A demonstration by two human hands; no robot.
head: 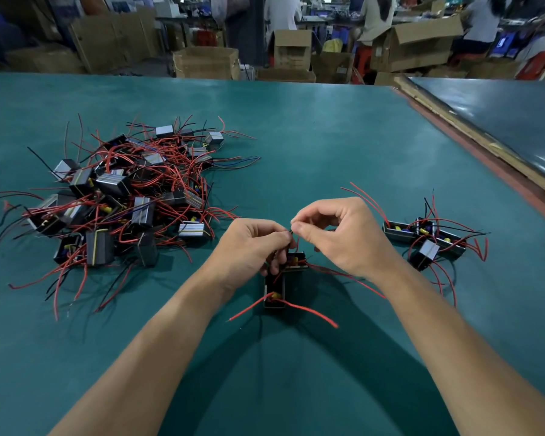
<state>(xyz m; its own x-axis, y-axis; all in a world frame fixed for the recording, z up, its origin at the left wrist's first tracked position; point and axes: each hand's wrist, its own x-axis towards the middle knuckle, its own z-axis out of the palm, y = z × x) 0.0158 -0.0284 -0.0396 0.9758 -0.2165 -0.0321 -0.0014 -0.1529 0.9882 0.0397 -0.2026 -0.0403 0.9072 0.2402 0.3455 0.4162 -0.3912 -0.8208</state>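
Two small black open-topped boxes with yellow parts and red wires sit at the table's middle front: one box (274,298) lies near me, another box (298,261) is partly under my left hand (252,247). My left hand's fingers curl around that box's wires. My right hand (337,234) pinches a thin black wire tip (291,231) between thumb and forefinger, right beside my left fingertips. Long red wires (312,313) trail from the boxes over the green table.
A big tangled pile of black boxes with red and black wires (123,196) lies at the left. A small group of similar boxes (425,239) sits at the right. The green table (328,136) ends at a red-edged gap at right. Cardboard cartons and seated people fill the background.
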